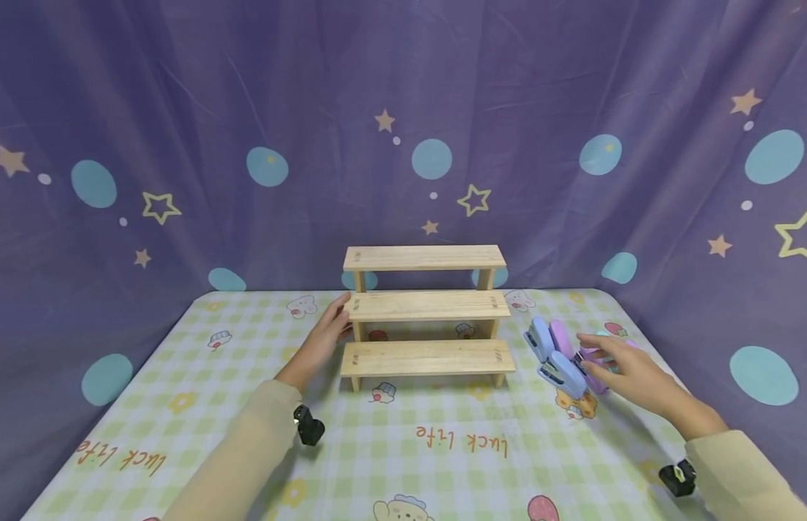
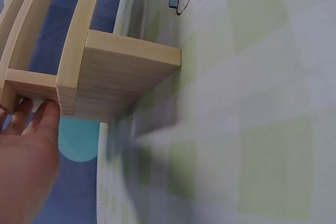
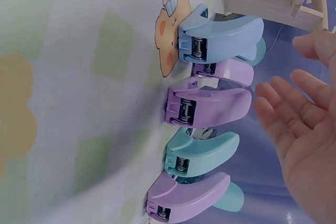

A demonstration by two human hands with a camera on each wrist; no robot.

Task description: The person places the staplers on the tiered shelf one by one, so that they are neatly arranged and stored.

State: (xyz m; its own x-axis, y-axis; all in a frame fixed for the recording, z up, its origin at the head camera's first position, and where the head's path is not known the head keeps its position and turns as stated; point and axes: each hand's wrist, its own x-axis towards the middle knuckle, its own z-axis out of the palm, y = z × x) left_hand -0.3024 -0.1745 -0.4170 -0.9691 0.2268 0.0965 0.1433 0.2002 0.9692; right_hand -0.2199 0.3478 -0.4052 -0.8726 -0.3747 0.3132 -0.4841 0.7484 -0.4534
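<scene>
A three-step wooden stand [image 1: 429,305] stands at the back middle of the table. My left hand [image 1: 323,336] touches its left side by the middle step, fingertips against the wood in the left wrist view. On the right lies a group of small staplers: two light blue ones, the nearer stapler [image 1: 564,373] in front, with a pink-purple stapler [image 1: 559,336] beside them. The right wrist view also shows a purple stapler [image 3: 215,106], a teal stapler [image 3: 205,153] and a lilac stapler [image 3: 191,198]. My right hand [image 1: 634,369] hovers over the group with fingers spread, apart from the staplers in that view.
A green-and-white checked cloth [image 1: 338,470] with printed cartoons and lettering covers the table. A purple curtain [image 1: 325,94] with stars and blue ovals hangs behind and at both sides. Each wrist carries a small black device [image 1: 308,425].
</scene>
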